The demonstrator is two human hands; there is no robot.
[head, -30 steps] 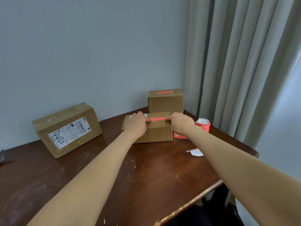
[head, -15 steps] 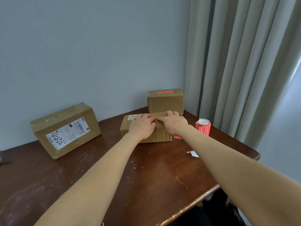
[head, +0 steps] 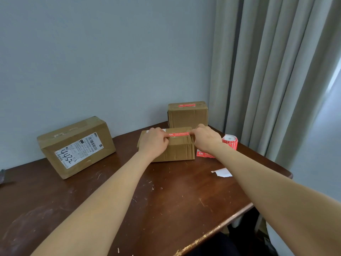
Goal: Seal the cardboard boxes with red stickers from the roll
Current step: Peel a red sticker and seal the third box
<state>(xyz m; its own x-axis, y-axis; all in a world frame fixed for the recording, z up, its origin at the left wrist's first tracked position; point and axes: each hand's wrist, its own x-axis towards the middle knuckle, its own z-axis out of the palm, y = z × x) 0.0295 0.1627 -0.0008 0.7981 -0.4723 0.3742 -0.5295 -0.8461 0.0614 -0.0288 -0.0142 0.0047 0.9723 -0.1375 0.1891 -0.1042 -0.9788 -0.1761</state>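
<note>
Your right wrist (head: 218,147) half-hides the red sticker roll (head: 231,142). Your left hand (head: 154,143) and right hand (head: 205,138) pinch the ends of the long red sticker (head: 179,134) atop the central brown cardboard box (head: 178,151).

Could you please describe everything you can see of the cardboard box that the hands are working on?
The middle box is a small brown corrugated carton, closed, lying flat on the dark wooden table. Its front face shows vertical creases. A red sticker runs lengthwise along its top, beside a bit of white label. The left hand and right hand touch the sticker's ends; the left also hides the front's left part. Pinching or pressing is unclear.
</note>
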